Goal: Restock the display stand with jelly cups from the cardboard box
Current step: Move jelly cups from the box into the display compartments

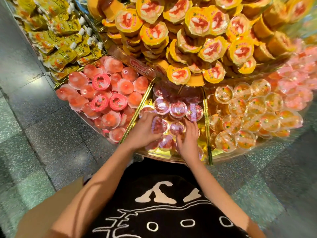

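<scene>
**Head view: both hands in middle bin**

Frame edges are blurring. The cardboard box (43,209) is mostly hiding under my left arm. My left hand (145,130) is curling round a jelly cup (158,125). My right hand (187,141) is lying flat on neighbouring cups (177,128) in the display stand (208,134).

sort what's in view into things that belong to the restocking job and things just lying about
In the job: left hand, right hand, purple-lidded jelly cups, the gold-edged middle compartment.
Just lying about: pink jelly cups, clear orange jelly cups, yellow-lidded cups above, yellow pouches.
</scene>
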A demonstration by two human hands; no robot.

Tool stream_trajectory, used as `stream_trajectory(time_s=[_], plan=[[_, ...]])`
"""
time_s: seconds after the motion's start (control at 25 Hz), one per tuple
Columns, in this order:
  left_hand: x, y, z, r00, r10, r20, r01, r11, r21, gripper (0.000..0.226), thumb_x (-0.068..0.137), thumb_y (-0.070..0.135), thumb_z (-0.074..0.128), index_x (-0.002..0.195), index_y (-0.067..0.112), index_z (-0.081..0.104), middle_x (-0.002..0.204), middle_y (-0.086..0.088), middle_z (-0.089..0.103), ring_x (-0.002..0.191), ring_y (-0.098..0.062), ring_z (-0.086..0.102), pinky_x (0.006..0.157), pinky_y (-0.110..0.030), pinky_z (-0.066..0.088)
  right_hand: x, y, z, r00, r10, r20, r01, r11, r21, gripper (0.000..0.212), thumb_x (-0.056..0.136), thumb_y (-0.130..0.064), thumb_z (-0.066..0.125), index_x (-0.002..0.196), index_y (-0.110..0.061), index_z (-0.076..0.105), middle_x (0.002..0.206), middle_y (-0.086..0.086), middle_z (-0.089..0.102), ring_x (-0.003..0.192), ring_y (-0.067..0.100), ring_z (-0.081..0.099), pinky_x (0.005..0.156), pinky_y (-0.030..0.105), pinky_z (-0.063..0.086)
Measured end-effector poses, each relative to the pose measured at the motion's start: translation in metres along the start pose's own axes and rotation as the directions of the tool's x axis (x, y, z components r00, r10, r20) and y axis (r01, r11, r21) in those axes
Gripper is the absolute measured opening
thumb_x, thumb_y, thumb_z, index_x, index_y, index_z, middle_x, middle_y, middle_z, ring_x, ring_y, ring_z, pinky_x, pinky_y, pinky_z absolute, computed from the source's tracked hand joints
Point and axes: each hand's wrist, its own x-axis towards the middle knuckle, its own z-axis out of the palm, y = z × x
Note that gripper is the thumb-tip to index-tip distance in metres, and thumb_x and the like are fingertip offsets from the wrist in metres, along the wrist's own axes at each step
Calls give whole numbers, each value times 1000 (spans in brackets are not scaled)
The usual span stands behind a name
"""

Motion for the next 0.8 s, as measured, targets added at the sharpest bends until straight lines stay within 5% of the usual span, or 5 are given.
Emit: stream_trajectory(time_s=[0.2, 0.44, 0.6, 0.8], plan=[[30, 6, 50, 995, 96, 2, -92, 949, 302, 80, 84, 46, 71, 147, 13, 35, 145, -6, 41, 135, -23, 31, 112, -41, 30, -9, 14, -22, 995, 91, -44, -90, 996, 20, 58, 93, -7, 56, 145, 3, 32, 151, 21, 32, 147, 36, 13, 119, 46, 18], [46, -7, 69, 989, 149, 23, -139, 840, 524, 74, 87, 47, 66, 147, 13, 36, 149, -5, 39, 138, -23, 31, 112, -39, 23, -22, 6, -19, 968, 244, -55, -234, 961, 145, 65, 90, -8, 55, 149, -5, 29, 157, 13, 23, 148, 19, 5, 115, 29, 10], [49, -4, 72, 997, 77, 23, -77, 829, 554, 80, 89, 60, 55, 153, 20, 26, 157, -1, 25, 144, -21, 21, 117, -46, 14, -26, -4, -13, 953, 298, -54, -283, 941, 185, 66, 89, -3, 57, 149, -13, 32, 158, 6, 22, 147, 13, 8, 115, 37, 17], [51, -12, 62, 997, 77, -3, -62, 822, 566, 70, 93, 58, 51, 150, 22, 33, 154, 0, 32, 143, -21, 26, 120, -48, 13, -15, -5, -14, 960, 276, -47, -266, 951, 155, 64, 90, -6, 56, 148, -10, 31, 157, 8, 23, 148, 15, 7, 117, 46, 24]])
